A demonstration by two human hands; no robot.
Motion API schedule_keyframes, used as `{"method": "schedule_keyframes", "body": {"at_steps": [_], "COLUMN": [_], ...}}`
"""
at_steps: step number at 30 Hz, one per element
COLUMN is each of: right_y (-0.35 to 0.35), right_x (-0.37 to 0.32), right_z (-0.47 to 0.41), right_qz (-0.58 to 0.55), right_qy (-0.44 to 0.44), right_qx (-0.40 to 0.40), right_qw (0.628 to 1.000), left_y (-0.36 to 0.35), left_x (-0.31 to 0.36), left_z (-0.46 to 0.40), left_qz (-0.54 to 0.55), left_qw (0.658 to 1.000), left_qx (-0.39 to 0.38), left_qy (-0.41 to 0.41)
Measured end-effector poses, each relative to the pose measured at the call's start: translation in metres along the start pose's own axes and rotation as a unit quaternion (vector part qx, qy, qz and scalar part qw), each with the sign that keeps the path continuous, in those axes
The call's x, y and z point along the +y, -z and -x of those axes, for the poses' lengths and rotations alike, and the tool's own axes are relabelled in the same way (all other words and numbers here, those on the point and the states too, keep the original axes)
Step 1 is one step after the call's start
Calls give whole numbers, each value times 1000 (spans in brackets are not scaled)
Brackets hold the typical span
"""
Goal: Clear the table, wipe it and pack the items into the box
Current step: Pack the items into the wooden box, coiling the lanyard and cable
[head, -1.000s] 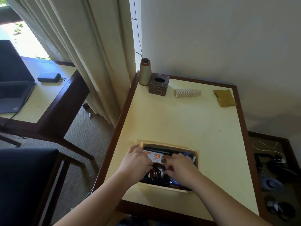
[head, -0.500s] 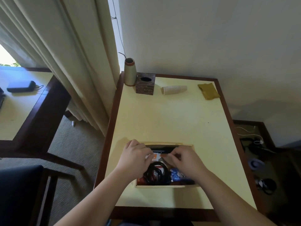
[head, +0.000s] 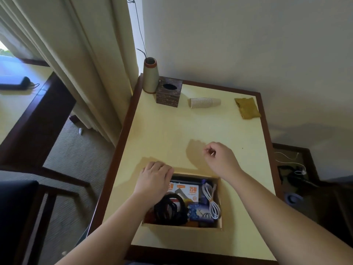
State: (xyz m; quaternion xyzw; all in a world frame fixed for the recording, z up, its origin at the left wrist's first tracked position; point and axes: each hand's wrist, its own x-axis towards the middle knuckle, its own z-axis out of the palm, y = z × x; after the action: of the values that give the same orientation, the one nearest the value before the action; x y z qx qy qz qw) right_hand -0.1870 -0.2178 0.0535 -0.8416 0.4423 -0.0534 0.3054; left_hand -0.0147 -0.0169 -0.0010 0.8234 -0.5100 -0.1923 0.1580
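head view: packing step looks nearly done. box [head: 220, 205] sits on the near part of the table [head: 162, 134], open top, filled with a black coiled cable [head: 169, 208], a white bundled cable [head: 211, 199], orange-and-white 25w charger packs [head: 192, 191], a blue packet [head: 198, 212] and a dark flat item along the far wall. left hand [head: 154, 180] lies over the box's far-left corner, fingers bent down over the rim; whether it grips the rim or just rests on it, cannot tell. right hand [head: 219, 159] is raised above the bare tabletop just beyond the box, fingers loosely curled, thumb and forefinger close together; if something tiny is pinched there, too small to tell. at the far edge, well apart from the box: a cone spool [head: 150, 77], a dark wooden holder [head: 169, 92] touching it, a stack of paper cups [head: 205, 102] lying on its side, a yellow cloth [head: 247, 108]. judgement: next move likely a long reach to the far edge for the cups or the cloth; the cup stack could roll or slide apart, so grip across it.
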Motion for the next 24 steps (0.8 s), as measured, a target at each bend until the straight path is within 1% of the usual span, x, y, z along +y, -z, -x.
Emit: {"method": "schedule_keyframes", "body": {"at_steps": [4, 8, 10, 13, 17, 18, 22, 24], "right_y": [9, 12, 11, 4, -15, -20, -30, -31], "right_x": [3, 1, 1, 7, 16, 18, 26, 26], "right_z": [-67, -148, -188, -244, -297, -306, -323, -316], "right_qz": [31, 118, 156, 214, 286, 303, 380, 393], "right_qy": [3, -20, -28, -14, -20, -22, 16, 23], "right_qx": [-33, -57, -70, -70, -121, -122, -49, -24], "right_qw": [999, 991, 985, 974, 950, 945, 924, 919], "left_y": [-5, -6, -7, -6, -6, -6, -8, -9], "left_x": [1, 4, 6, 8, 8, 8, 7, 7], "left_z": [-1, -1, 0, -2, -3, -3, -5, -4], "left_qz": [-19, -27, -19, -22, -17, -13, -2, -5], "left_qw": [999, 999, 997, 995, 996, 996, 998, 998], "left_qx": [33, 39, 71, 97, 84, 81, 66, 63], "left_qy": [11, -1, -7, -25, -17, -16, 0, 7]}}
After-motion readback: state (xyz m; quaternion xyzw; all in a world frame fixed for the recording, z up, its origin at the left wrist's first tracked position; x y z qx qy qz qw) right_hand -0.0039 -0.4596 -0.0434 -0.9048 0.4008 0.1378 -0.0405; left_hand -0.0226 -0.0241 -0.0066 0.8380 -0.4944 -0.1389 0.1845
